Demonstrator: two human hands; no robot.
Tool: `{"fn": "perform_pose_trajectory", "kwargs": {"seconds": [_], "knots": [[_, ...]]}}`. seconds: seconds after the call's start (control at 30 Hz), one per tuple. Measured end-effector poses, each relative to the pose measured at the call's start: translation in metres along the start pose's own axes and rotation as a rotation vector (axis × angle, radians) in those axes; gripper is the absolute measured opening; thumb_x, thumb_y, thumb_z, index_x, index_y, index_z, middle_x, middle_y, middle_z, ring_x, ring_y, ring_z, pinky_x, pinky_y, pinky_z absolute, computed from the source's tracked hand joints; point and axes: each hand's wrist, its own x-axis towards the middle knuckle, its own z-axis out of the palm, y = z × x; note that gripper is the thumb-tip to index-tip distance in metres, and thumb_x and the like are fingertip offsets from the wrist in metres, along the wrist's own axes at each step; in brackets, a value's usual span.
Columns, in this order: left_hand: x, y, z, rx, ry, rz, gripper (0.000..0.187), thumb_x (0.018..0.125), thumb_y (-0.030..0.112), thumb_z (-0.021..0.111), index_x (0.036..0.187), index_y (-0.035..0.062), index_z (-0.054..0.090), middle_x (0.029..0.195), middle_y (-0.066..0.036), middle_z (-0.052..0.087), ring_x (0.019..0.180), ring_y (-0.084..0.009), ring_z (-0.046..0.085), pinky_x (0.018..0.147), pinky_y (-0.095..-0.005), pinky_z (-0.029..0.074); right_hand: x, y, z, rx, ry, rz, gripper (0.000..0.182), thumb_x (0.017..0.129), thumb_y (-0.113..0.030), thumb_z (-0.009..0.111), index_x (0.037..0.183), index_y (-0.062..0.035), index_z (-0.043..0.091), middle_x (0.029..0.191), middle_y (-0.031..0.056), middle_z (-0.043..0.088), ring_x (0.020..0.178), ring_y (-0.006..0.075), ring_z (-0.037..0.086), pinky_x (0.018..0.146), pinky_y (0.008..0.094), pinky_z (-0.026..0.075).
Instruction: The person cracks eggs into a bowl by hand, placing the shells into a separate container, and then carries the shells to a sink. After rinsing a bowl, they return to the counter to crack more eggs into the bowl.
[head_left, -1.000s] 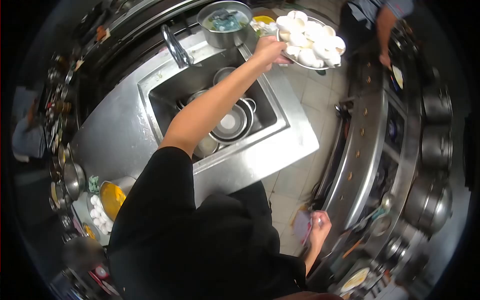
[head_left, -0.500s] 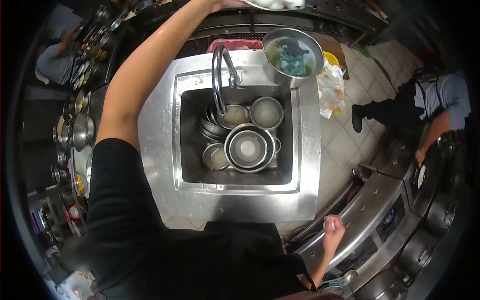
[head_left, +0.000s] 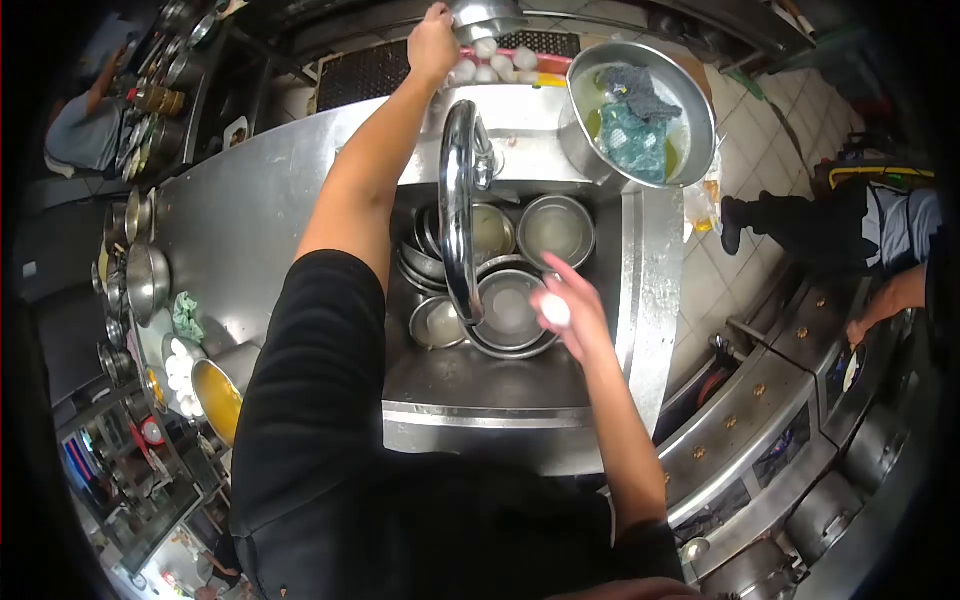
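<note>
My left hand (head_left: 433, 48) reaches past the sink's far edge, closed on the rim of a metal bowl (head_left: 487, 18) that is tilted. Several white eggs (head_left: 490, 68) lie just below the bowl, over a pink container (head_left: 541, 63) mostly hidden behind the counter edge. Over the sink (head_left: 490, 410), my right hand (head_left: 585, 318) is closed around a white egg (head_left: 555, 310). Beneath it a round metal bowl (head_left: 508, 308) rests in a larger one. Another bowl (head_left: 556, 232) with cloudy liquid stands beside them, near stacked bowls (head_left: 422, 262).
A curved faucet (head_left: 460, 200) arches over the sink. At the back right corner stands a large pot (head_left: 692, 125) with blue-green cloths in liquid. More eggs (head_left: 180, 375) and a pot of yellow liquid (head_left: 218, 398) are at left. A co-worker (head_left: 890, 230) works at the stove (head_left: 740, 400).
My left hand has come further into view with the bowl, which has tipped, and eggs now show below it. My right hand has moved from the lower right up over the sink.
</note>
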Motion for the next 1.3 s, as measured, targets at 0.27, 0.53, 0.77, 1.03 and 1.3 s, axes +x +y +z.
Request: {"fn": "perform_pose_trajectory", "kwargs": {"seconds": [0.27,0.53,0.77,1.03,1.3], "knots": [[0.028,0.021,-0.121,0.183,0.493,0.331,0.023,0.091,0.011,0.049,0.107,-0.003,0.058,0.095,-0.012,0.063,0.086,-0.0201,0.06,0.075,-0.0305,0.049,0.116,0.023,0.058,0.557,-0.216,-0.146,0.042,0.092,-0.017,0.051,0.132,-0.0129,0.04,0.079,0.0082,0.06,0.057,0.0173,0.055,0.047,0.0258,0.039],[-0.058,0.058,-0.279,-0.216,0.289,-0.54,0.017,0.075,0.003,0.058,0.088,-0.0059,0.063,0.077,-0.009,0.064,0.069,-0.016,0.061,0.062,-0.0297,0.049,0.062,0.025,0.051,-0.368,-0.142,-0.446,0.038,0.091,-0.013,0.056,0.127,0.0001,0.05,0.082,0.0071,0.066,0.07,0.0093,0.059,0.057,0.0239,0.048],[-0.18,0.15,-0.382,-0.249,0.324,-0.751,0.011,0.062,0.004,0.059,0.057,-0.001,0.05,0.051,0.0,0.045,0.052,-0.0097,0.039,0.047,-0.0332,0.034,0.038,0.058,0.022,-0.628,-0.35,-0.19,0.015,0.089,-0.01,0.055,0.092,-0.0007,0.067,0.077,0.004,0.065,0.065,0.0077,0.058,0.054,0.0231,0.046],[-0.259,0.248,-0.432,-0.198,0.332,-0.554,0.016,0.064,-0.008,0.052,0.077,-0.0036,0.061,0.095,-0.02,0.063,0.093,-0.0353,0.06,0.081,-0.0387,0.048,0.114,-0.02,0.034,-1.016,0.169,-0.856,0.03,0.083,-0.031,0.068,0.097,-0.0043,0.068,0.076,0.0075,0.068,0.059,0.0164,0.061,0.048,0.0277,0.047],[-0.337,0.268,-0.464,-0.38,0.265,-0.659,0.007,0.068,-0.007,0.057,0.071,-0.005,0.051,0.118,-0.012,0.056,0.087,-0.0299,0.059,0.07,-0.0343,0.048,0.271,-0.001,-0.009,0.002,0.128,-0.409,0.029,0.083,-0.036,0.07,0.097,-0.0115,0.062,0.084,0.0065,0.062,0.06,0.0171,0.059,0.048,0.0288,0.043]]}}
